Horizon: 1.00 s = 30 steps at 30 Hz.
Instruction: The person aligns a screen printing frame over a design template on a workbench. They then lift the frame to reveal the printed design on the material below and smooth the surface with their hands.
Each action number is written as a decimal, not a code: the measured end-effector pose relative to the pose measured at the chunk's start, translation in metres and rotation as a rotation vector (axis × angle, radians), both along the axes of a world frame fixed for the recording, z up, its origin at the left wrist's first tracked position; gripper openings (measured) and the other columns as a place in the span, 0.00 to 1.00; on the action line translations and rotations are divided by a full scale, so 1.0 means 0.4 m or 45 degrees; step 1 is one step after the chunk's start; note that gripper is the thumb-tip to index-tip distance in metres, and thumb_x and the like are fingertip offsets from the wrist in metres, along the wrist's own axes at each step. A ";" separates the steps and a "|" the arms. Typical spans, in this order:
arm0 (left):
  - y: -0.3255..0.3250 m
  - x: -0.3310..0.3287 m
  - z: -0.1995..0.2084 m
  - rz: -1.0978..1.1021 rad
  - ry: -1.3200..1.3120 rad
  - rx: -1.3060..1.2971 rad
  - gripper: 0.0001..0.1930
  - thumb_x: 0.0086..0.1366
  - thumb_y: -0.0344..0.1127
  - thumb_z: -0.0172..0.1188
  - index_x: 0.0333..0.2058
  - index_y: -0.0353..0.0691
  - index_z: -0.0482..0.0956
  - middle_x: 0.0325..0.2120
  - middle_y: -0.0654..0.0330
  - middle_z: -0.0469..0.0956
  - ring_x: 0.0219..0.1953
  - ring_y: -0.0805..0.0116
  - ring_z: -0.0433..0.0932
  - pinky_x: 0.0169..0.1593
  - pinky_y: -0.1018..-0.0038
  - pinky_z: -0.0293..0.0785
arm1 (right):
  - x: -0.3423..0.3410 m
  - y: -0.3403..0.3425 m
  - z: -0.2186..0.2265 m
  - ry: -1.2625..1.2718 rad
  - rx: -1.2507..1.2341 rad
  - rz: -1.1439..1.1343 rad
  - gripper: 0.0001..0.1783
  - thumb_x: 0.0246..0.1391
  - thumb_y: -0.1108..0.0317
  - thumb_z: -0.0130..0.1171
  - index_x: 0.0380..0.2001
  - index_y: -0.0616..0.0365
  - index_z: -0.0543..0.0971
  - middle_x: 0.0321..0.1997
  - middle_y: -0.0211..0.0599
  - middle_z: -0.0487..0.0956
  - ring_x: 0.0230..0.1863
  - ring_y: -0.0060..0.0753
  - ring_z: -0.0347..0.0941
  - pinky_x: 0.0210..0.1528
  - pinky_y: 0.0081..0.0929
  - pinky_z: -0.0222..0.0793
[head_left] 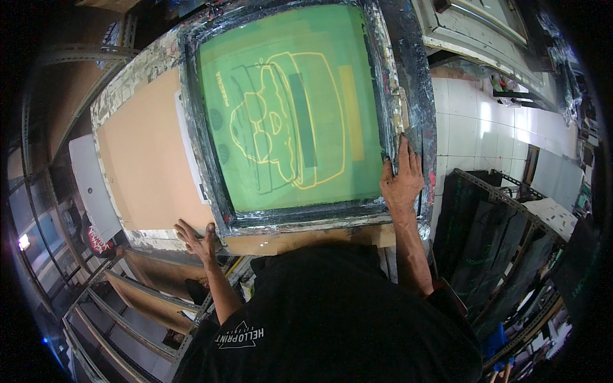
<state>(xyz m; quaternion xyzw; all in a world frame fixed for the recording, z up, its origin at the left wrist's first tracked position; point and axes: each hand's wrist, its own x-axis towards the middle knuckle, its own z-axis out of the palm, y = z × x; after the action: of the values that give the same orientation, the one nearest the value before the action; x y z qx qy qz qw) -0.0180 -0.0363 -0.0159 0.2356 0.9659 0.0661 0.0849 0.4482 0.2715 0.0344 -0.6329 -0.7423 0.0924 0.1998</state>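
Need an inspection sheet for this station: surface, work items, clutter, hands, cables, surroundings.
Surface: worktable, pale, stained.
Work items: green screen with line drawing, in paint-crusted frame; brown board left of it.
Clutter: red-patterned object beyond table's left edge, kind unclear.
Hands: left hand at board's near edge, fingers spread; right hand on frame's right side.
Cables: nothing seen for certain.
Surroundings: metal rack, tiled floor at right.

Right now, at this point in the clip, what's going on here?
A person's right hand is at the right side of a large dark frame. The left hand, fingers spread, is near the frame's lower left corner, by the lower edge of a brown sheet. Inside the frame is a green screen with a drawing in yellow and darker lines. The sheet lies on the table, left of the frame.
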 end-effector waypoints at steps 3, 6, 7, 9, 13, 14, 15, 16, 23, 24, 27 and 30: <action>0.001 0.001 0.001 0.003 0.001 0.004 0.64 0.41 0.83 0.60 0.72 0.57 0.49 0.74 0.53 0.40 0.75 0.45 0.40 0.66 0.35 0.40 | 0.001 0.001 -0.003 0.010 0.006 0.013 0.39 0.44 0.73 0.65 0.63 0.62 0.68 0.51 0.61 0.77 0.48 0.63 0.74 0.49 0.52 0.73; -0.001 0.000 0.000 0.001 -0.003 0.019 0.64 0.41 0.83 0.60 0.72 0.57 0.49 0.74 0.53 0.41 0.75 0.45 0.40 0.66 0.34 0.40 | -0.001 0.002 0.001 -0.004 -0.021 0.001 0.39 0.44 0.73 0.65 0.63 0.62 0.67 0.52 0.61 0.76 0.48 0.64 0.74 0.50 0.51 0.73; -0.001 -0.001 0.000 -0.001 0.000 0.019 0.64 0.41 0.83 0.60 0.72 0.56 0.49 0.74 0.53 0.41 0.75 0.45 0.39 0.66 0.34 0.40 | -0.002 0.003 0.002 0.004 -0.016 0.007 0.39 0.45 0.73 0.65 0.63 0.62 0.67 0.52 0.61 0.76 0.48 0.64 0.74 0.50 0.51 0.73; 0.000 0.000 -0.002 -0.005 0.004 0.017 0.64 0.41 0.83 0.60 0.72 0.56 0.49 0.74 0.53 0.41 0.75 0.45 0.39 0.66 0.34 0.40 | 0.001 0.002 0.003 0.014 -0.010 0.015 0.39 0.45 0.73 0.64 0.63 0.62 0.67 0.52 0.61 0.76 0.48 0.64 0.74 0.51 0.51 0.72; -0.001 -0.001 -0.002 -0.007 0.009 0.006 0.64 0.41 0.83 0.59 0.72 0.56 0.49 0.74 0.52 0.41 0.74 0.44 0.39 0.66 0.34 0.40 | 0.005 0.002 -0.001 0.038 -0.023 0.023 0.38 0.46 0.73 0.64 0.63 0.62 0.67 0.53 0.62 0.76 0.49 0.66 0.73 0.54 0.51 0.71; -0.002 -0.001 -0.002 -0.007 0.008 0.003 0.64 0.41 0.83 0.59 0.72 0.56 0.49 0.74 0.52 0.41 0.74 0.44 0.39 0.65 0.34 0.40 | 0.005 0.003 -0.001 0.043 -0.027 0.025 0.38 0.46 0.73 0.64 0.64 0.62 0.67 0.53 0.62 0.76 0.50 0.66 0.73 0.54 0.52 0.71; -0.003 -0.002 -0.001 -0.012 0.008 0.012 0.64 0.42 0.83 0.59 0.72 0.55 0.49 0.74 0.52 0.41 0.74 0.44 0.39 0.65 0.34 0.40 | 0.006 0.004 -0.001 0.048 -0.031 0.027 0.38 0.46 0.73 0.63 0.64 0.62 0.67 0.53 0.62 0.76 0.51 0.67 0.73 0.55 0.52 0.70; -0.004 -0.002 -0.001 -0.017 0.008 0.020 0.64 0.42 0.83 0.59 0.72 0.55 0.49 0.74 0.52 0.41 0.74 0.44 0.39 0.65 0.33 0.40 | 0.006 0.004 -0.001 0.048 -0.039 0.025 0.38 0.46 0.73 0.63 0.64 0.62 0.67 0.53 0.62 0.76 0.51 0.67 0.73 0.56 0.52 0.70; 0.000 0.002 0.001 -0.009 -0.008 0.029 0.63 0.43 0.81 0.61 0.72 0.55 0.49 0.74 0.52 0.40 0.74 0.44 0.39 0.65 0.34 0.39 | 0.009 0.004 0.002 0.051 -0.047 0.032 0.38 0.46 0.73 0.64 0.64 0.63 0.67 0.53 0.62 0.76 0.52 0.65 0.72 0.55 0.50 0.71; -0.001 0.000 0.000 -0.008 -0.004 0.023 0.63 0.42 0.81 0.61 0.72 0.55 0.49 0.74 0.53 0.41 0.74 0.44 0.39 0.65 0.34 0.39 | 0.009 0.004 0.004 0.053 -0.059 0.029 0.38 0.46 0.73 0.64 0.63 0.63 0.67 0.53 0.61 0.76 0.51 0.64 0.72 0.54 0.50 0.71; -0.002 -0.005 -0.003 -0.009 0.006 0.007 0.64 0.42 0.80 0.63 0.72 0.55 0.49 0.74 0.53 0.41 0.75 0.45 0.40 0.66 0.34 0.39 | 0.010 0.006 0.005 0.078 -0.042 0.048 0.38 0.46 0.74 0.63 0.63 0.64 0.67 0.53 0.60 0.76 0.51 0.63 0.73 0.53 0.50 0.72; -0.006 -0.007 -0.005 -0.008 0.012 0.002 0.64 0.41 0.80 0.63 0.72 0.55 0.49 0.74 0.54 0.41 0.75 0.46 0.40 0.66 0.35 0.39 | 0.009 0.008 0.007 0.103 -0.052 0.046 0.37 0.45 0.75 0.63 0.63 0.64 0.68 0.54 0.59 0.76 0.51 0.63 0.73 0.52 0.49 0.72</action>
<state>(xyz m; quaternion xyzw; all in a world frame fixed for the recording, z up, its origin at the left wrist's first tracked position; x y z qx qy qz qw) -0.0207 -0.0387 -0.0179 0.2389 0.9655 0.0654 0.0806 0.4516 0.2747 0.0374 -0.6190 -0.7430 0.1365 0.2149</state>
